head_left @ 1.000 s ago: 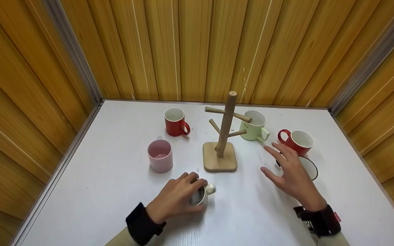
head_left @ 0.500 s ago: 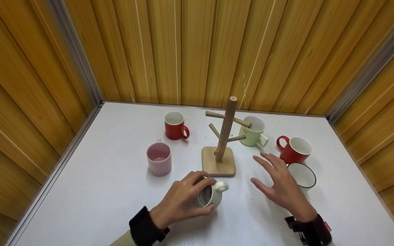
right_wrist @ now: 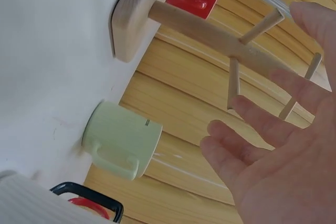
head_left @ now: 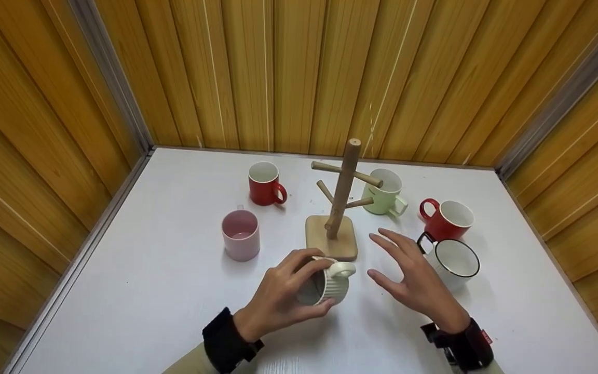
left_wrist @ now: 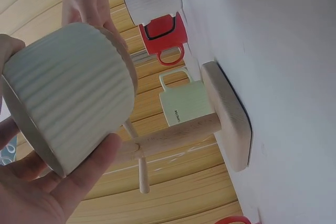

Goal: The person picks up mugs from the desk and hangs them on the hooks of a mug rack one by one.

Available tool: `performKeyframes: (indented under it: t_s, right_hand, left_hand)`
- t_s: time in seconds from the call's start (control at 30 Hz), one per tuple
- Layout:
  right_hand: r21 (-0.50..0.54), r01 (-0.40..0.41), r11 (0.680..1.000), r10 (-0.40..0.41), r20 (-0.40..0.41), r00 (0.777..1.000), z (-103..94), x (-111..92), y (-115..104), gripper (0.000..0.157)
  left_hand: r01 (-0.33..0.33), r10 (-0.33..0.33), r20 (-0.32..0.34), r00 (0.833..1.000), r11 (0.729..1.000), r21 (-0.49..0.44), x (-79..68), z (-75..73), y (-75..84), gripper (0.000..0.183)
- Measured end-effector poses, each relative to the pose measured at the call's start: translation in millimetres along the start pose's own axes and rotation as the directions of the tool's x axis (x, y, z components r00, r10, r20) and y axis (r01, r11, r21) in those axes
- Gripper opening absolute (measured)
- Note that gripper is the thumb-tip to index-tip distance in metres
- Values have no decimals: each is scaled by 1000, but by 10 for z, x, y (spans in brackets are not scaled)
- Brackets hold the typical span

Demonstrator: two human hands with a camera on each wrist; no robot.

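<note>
My left hand grips a white ribbed mug by its rim, fingers on the far side and thumb on the near side. The mug is tilted, its mouth toward my palm and its handle pointing up and right. In the left wrist view the ribbed mug hangs off the table. My right hand hovers to the right of it, fingers spread and holding nothing. Just behind the ribbed mug stands a wooden mug tree with bare pegs on a square base.
A pink mug and a red mug stand left of the tree. To its right are a light green mug, another red mug and a white mug with a black rim. Wood-patterned panels enclose the white table.
My left hand has raised the ribbed mug and carried it right, toward the tree's base, turning its handle upward. My right hand has shifted left, uncovering the black-rimmed mug.
</note>
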State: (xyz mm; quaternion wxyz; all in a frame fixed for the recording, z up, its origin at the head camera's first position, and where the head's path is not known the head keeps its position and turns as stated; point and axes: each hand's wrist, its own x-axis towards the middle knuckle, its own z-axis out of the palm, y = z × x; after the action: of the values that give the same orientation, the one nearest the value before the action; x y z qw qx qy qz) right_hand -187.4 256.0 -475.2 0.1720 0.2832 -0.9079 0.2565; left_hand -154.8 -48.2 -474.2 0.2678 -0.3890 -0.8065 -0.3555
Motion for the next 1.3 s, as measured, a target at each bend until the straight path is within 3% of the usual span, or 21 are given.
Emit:
performKeyframes:
  t_s: [0.17, 0.47, 0.67, 0.93, 1.3]
  right_hand:
    - [74, 12, 997, -14, 20, 1000, 11, 74, -33, 71]
    - [222, -21, 975, 11, 47, 999, 131, 23, -111, 66]
    - [450, 0, 893, -20, 40, 999, 184, -27, -193, 62]
    - [634, -12, 773, -49, 79, 996, 189, -27, -297, 64]
    - [703, -94, 705, -16, 148, 989, 231, -55, -424, 86]
  left_hand:
    - [-30, 29, -57, 998, 999, -17, 48, 39, -22, 60]
    - [24, -32, -59, 998, 992, -123, 25, 150, -2, 59]
    - [-1, -21, -118, 993, 983, -182, 53, 191, 29, 57]
    - [7, -59, -179, 982, 960, -278, 38, 225, 63, 59]
    - [-1, -78, -239, 968, 951, -310, 36, 277, 75, 59]
